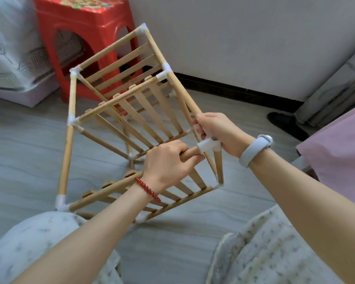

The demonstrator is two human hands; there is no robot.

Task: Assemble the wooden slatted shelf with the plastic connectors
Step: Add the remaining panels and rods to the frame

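Gripping a shelf [119, 103] rod, left hand [168, 162], right hand [219, 130] fingers [200, 121] apparently clasping the connector [208, 144]

The floor [25, 144] is laid in grey planks with a faint wood grain. A pale wall [244, 37] is met at its foot by a dark skirting [234, 89]. A red plastic stool [80, 27] is set in the far left corner, a patterned top seen on it. To its left, a white basket [29, 64] is partly covered by grey cloth. At the right edge, pink bedding [340, 152] is seen, and beside it a dark shoe [283, 121]. Soft, even light is cast throughout.
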